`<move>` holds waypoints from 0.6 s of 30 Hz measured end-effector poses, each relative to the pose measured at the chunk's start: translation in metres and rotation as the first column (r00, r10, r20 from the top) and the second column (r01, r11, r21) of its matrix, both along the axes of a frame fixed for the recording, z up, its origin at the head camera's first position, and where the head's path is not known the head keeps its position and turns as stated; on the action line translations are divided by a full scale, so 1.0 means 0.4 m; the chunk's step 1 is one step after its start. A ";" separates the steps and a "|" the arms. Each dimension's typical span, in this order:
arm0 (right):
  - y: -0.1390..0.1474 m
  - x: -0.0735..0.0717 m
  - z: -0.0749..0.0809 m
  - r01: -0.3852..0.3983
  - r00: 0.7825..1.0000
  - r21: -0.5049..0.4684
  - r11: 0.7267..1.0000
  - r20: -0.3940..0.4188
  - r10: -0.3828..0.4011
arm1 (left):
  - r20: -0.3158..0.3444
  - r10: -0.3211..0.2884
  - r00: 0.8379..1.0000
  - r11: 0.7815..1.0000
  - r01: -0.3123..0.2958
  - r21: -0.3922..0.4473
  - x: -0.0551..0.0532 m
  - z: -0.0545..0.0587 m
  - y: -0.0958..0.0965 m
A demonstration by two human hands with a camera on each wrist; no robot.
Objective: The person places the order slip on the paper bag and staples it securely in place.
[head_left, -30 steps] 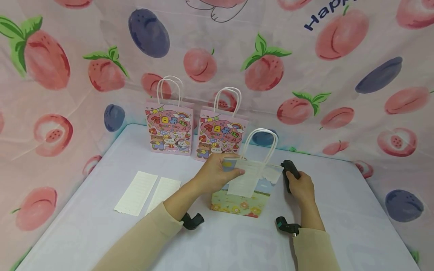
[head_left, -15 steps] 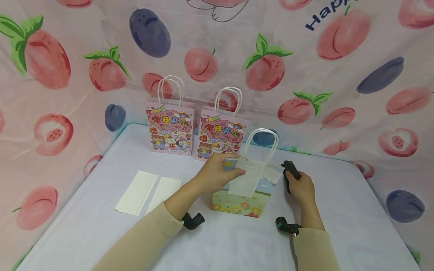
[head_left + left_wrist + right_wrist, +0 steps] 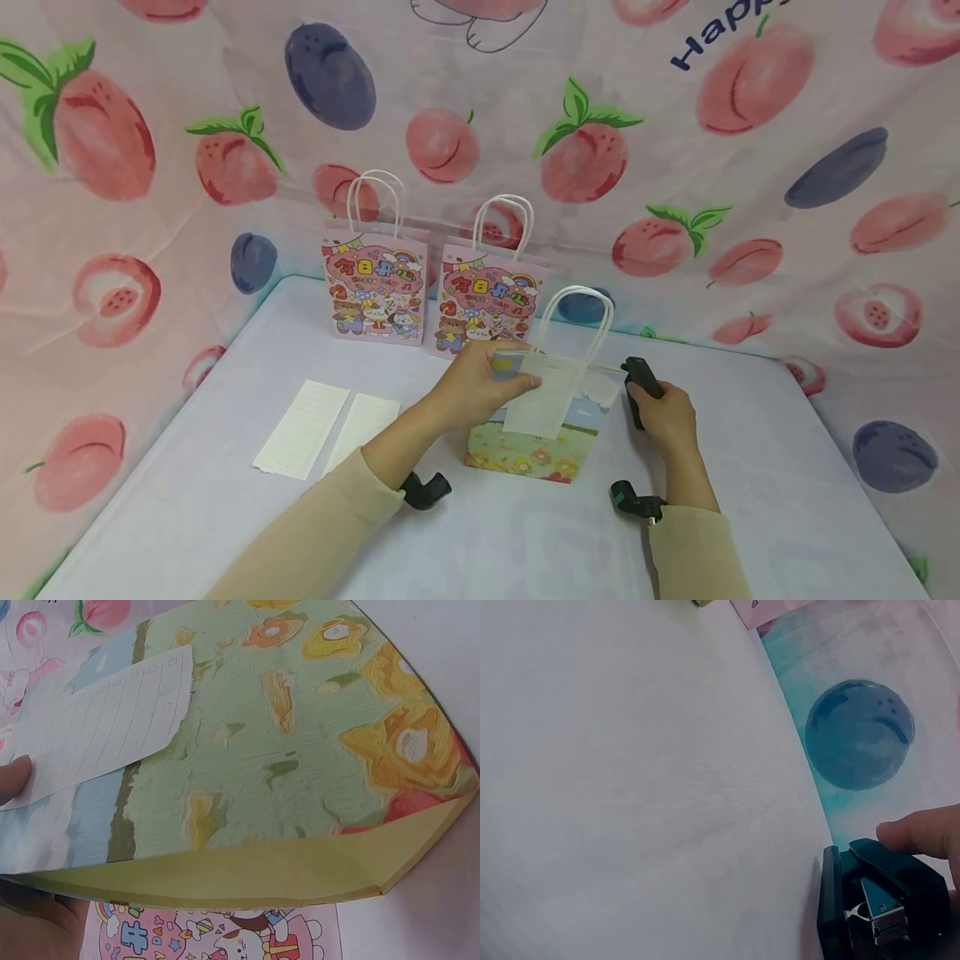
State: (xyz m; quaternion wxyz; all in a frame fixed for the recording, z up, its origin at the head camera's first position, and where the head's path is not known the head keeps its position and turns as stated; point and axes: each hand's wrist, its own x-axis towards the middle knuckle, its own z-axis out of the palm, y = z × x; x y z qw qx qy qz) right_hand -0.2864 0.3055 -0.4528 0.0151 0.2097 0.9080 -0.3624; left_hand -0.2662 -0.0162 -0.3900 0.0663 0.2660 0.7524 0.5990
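Note:
My left hand [image 3: 476, 387] pinches the top left of a flowered paper gift bag [image 3: 517, 454], thumb in front and fingers behind. Under that thumb a lined paper slip [image 3: 142, 712] lies flat against the bag's front, its upper end near the white twisted handles [image 3: 576, 321]. To the right, my right hand [image 3: 666, 417] grips a black stapler [image 3: 643, 387] beside the bag. The right wrist view shows the stapler [image 3: 885, 900] from its jaw end, with metal visible between its two arms and the thumb on top.
Two pink cartoon gift bags [image 3: 375, 292] with white handles stand at the back of the white-covered table [image 3: 525, 550]. Two lined paper slips [image 3: 303, 429] lie left of my left forearm. A fruit-printed cloth [image 3: 480, 100] hangs behind the table.

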 end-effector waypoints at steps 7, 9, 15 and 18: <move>0.002 0.003 0.016 -0.002 1.000 -0.019 1.000 0.001 0.002 | -0.010 0.017 1.000 0.999 -0.017 -0.028 0.000 0.005 -0.003; 0.001 0.005 0.025 -0.003 1.000 -0.029 1.000 -0.006 0.003 | -0.008 0.023 1.000 0.999 -0.023 -0.038 0.000 0.006 -0.004; -0.005 0.014 0.049 0.000 0.997 -0.039 0.999 -0.077 -0.003 | 0.010 0.051 0.999 0.997 -0.050 -0.061 0.000 0.005 -0.005; -0.008 0.019 0.065 -0.011 0.994 -0.044 0.999 -0.110 0.006 | 0.012 0.064 0.998 0.995 -0.063 -0.074 0.002 0.005 -0.005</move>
